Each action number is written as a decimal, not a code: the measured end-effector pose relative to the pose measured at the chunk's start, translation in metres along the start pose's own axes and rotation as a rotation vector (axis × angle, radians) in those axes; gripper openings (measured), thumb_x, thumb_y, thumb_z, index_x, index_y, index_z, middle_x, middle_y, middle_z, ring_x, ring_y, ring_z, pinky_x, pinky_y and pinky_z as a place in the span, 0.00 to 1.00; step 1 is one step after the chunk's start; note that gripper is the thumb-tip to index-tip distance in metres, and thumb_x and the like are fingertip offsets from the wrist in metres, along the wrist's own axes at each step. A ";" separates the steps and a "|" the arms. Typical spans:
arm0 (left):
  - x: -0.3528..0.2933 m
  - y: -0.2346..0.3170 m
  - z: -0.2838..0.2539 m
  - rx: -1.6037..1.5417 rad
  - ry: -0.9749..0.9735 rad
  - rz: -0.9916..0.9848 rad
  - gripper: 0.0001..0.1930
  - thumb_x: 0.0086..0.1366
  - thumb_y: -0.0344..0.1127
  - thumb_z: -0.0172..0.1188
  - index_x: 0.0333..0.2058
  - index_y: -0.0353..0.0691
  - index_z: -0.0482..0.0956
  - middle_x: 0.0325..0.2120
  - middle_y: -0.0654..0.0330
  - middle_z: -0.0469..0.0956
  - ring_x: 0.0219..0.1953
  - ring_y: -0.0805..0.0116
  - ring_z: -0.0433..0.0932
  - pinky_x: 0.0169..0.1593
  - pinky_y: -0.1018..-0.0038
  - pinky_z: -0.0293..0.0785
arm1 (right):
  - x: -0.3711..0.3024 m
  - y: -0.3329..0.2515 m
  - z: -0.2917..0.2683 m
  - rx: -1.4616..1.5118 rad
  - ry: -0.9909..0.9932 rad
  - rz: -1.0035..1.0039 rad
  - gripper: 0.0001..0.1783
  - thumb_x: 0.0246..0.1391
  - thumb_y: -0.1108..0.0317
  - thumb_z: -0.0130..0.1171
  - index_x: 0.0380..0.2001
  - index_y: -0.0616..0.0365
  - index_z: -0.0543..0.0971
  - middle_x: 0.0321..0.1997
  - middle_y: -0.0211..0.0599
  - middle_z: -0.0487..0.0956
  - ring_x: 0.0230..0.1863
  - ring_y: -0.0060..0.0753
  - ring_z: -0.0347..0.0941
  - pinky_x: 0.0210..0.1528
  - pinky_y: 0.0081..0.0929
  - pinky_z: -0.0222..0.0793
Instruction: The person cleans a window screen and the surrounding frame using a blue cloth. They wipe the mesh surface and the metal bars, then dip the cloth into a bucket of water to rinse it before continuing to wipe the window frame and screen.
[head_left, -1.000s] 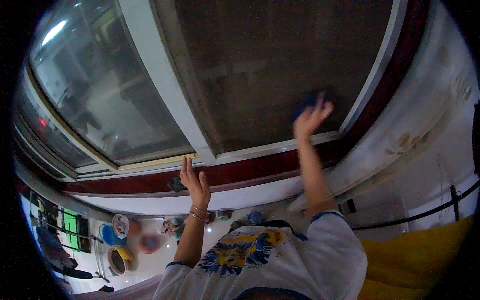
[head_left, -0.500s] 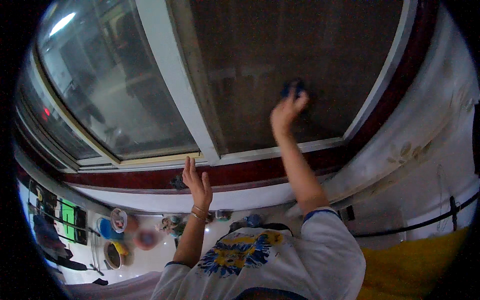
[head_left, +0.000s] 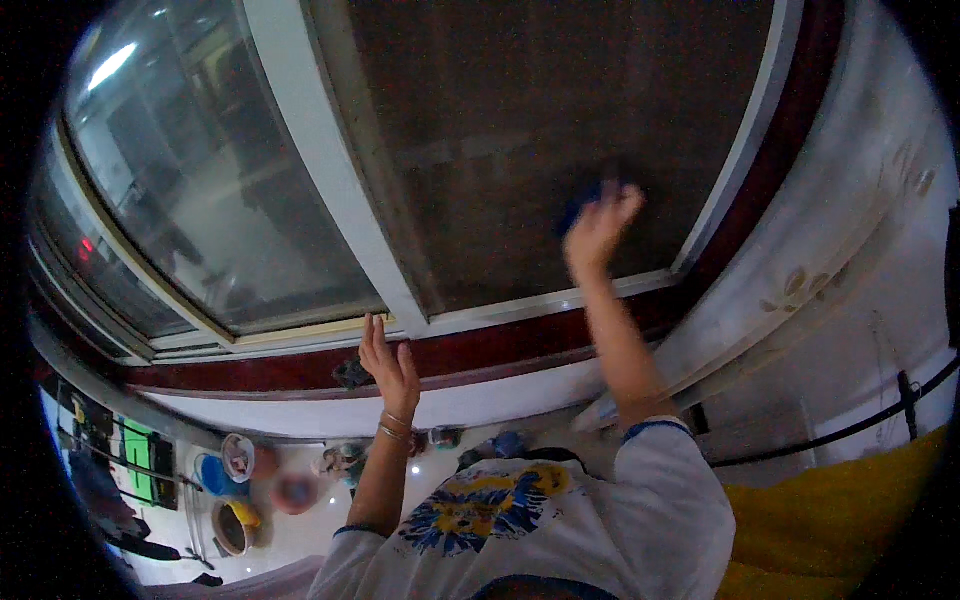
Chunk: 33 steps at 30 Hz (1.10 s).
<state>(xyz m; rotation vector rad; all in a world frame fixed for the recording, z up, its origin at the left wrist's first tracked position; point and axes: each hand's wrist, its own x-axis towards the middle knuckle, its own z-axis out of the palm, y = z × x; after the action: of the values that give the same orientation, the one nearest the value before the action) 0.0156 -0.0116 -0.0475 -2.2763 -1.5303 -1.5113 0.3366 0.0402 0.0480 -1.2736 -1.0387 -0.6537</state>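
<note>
My right hand is raised against a dark window panel, its fingers closed on a dark blue cloth. The cloth is smeared by motion, and the hand hides part of it. My left hand has its fingers stretched upward in front of the dark red window sill, holding nothing. Beside that hand, a small dark lump lies on the sill. Between the dark panel and the glass pane on the left runs a pale window frame.
A pale curtain with a leaf pattern hangs at the right, near a black rail. Yellow fabric fills the lower right. Below on the left stand a blue bucket, a brown bucket and a reddish basin.
My right hand with the cloth has moved a little right and down across the dark panel. The left hand keeps its place by the sill. The whole view has shifted slightly.
</note>
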 end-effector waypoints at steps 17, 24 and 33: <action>-0.010 -0.007 -0.014 -0.002 0.038 -0.077 0.26 0.63 0.40 0.43 0.58 0.37 0.55 0.59 0.49 0.52 0.58 0.50 0.53 0.59 0.58 0.45 | 0.001 -0.056 0.074 0.006 -0.078 -0.084 0.32 0.43 0.81 0.49 0.56 0.56 0.63 0.50 0.55 0.61 0.52 0.53 0.57 0.56 0.43 0.51; -0.017 -0.012 -0.031 -0.021 0.054 -0.102 0.25 0.64 0.40 0.42 0.59 0.38 0.54 0.60 0.48 0.52 0.58 0.50 0.53 0.59 0.58 0.45 | -0.068 -0.131 0.090 0.213 -0.344 -0.287 0.31 0.38 0.81 0.52 0.52 0.57 0.69 0.47 0.54 0.63 0.47 0.54 0.61 0.52 0.43 0.58; -0.021 -0.034 -0.034 -0.001 0.086 -0.134 0.26 0.64 0.42 0.43 0.59 0.39 0.54 0.60 0.48 0.51 0.58 0.50 0.53 0.59 0.57 0.45 | 0.066 -0.180 0.075 0.344 -0.149 -0.512 0.35 0.37 0.77 0.55 0.55 0.52 0.66 0.54 0.57 0.60 0.55 0.58 0.56 0.58 0.44 0.52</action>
<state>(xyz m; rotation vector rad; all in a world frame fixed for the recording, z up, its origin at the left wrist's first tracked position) -0.0336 -0.0248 -0.0596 -2.1170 -1.6891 -1.6184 0.1892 0.0829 0.1846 -0.7646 -1.5505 -0.7295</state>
